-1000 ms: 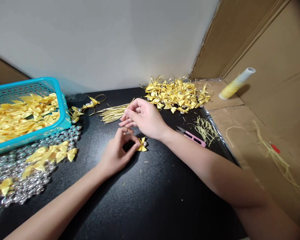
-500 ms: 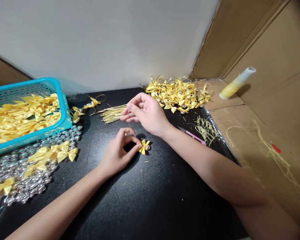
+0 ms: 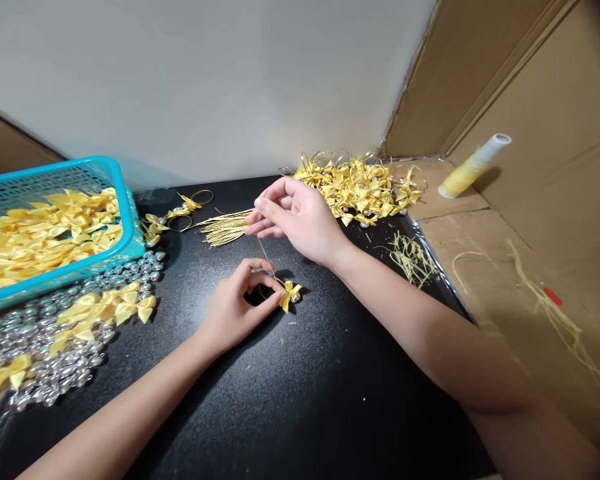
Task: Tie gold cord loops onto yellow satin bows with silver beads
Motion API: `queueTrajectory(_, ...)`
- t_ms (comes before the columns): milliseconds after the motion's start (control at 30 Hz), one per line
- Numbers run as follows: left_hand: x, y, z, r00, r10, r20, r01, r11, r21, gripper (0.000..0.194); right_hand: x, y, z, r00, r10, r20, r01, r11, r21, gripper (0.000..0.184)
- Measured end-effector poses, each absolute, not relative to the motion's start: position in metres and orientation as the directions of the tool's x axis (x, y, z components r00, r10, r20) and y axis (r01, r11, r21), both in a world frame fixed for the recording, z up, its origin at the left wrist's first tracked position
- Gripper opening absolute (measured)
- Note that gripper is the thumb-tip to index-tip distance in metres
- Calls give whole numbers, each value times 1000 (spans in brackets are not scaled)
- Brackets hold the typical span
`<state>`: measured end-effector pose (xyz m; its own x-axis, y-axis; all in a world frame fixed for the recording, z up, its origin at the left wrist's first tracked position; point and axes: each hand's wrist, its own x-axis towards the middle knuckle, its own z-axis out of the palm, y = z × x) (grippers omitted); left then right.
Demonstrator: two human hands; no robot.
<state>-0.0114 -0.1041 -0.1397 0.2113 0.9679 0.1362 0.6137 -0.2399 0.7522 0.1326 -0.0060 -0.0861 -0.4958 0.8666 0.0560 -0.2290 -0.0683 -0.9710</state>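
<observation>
Low over the black tabletop, my left hand [image 3: 237, 300] pinches a yellow ribbon bow [image 3: 291, 292] between thumb and forefinger. A silver bell-like bead [image 3: 295, 298] sits at the bow's right side. Above and to the right, my right hand [image 3: 295, 217] is closed in a pinch on a thin gold cord [image 3: 265, 250]. That cord runs down from its fingers toward the bow and my left fingertips. Behind my right hand lies a bundle of cut gold cords [image 3: 225, 228].
A blue basket [image 3: 127, 223] of yellow bows stands at left, with silver beads [image 3: 75, 360] and loose bows [image 3: 125, 303] before it. Bows with cord loops [image 3: 355, 190] are heaped at the back. Cord scraps [image 3: 413, 260] lie at right, near a yellow-and-white tube [image 3: 473, 168].
My right hand has risen slightly and moved right, drawing the cord out between the hands. My left hand keeps its pinch on the bow, which has shifted a little right.
</observation>
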Motion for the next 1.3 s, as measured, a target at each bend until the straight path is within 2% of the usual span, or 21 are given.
queueTrajectory(200,-14,-106,-138,212,966,148,603,-248,758,26,142,4,-85,-507,861,37,-166,-56,-985,16)
queueTrajectory(300,-14,-107,-138,136,974,179,582,-225,782,18,146,7,-84,-517,855,38,-148,-46,-988,15)
queueTrajectory(400,-16,-108,-138,20,972,234,659,-189,729,11,149,9,-82,-522,853,28,-120,-41,-992,15)
queueTrajectory(500,-18,-108,-138,-19,964,265,720,-171,673,9,151,11,-81,-524,852,19,-96,-37,-995,15)
queueTrajectory(733,-16,-104,-134,144,938,314,704,-320,634,8,152,6,-77,-549,835,27,-97,-32,-995,15)
queueTrajectory(833,-13,-102,-132,226,927,298,686,-369,627,23,151,-1,-72,-596,802,33,-108,-39,-993,15)
queueTrajectory(1000,-14,-99,-131,346,914,213,546,-381,746,14,152,-3,-70,-570,818,76,-154,-16,-988,16)
queueTrajectory(1167,-22,-96,-133,239,960,150,456,-247,855,13,155,10,-81,-395,912,114,-240,18,-971,17)
queueTrajectory(1300,-24,-95,-133,182,982,52,370,-117,922,14,154,14,-88,-357,929,93,-244,4,-970,21)
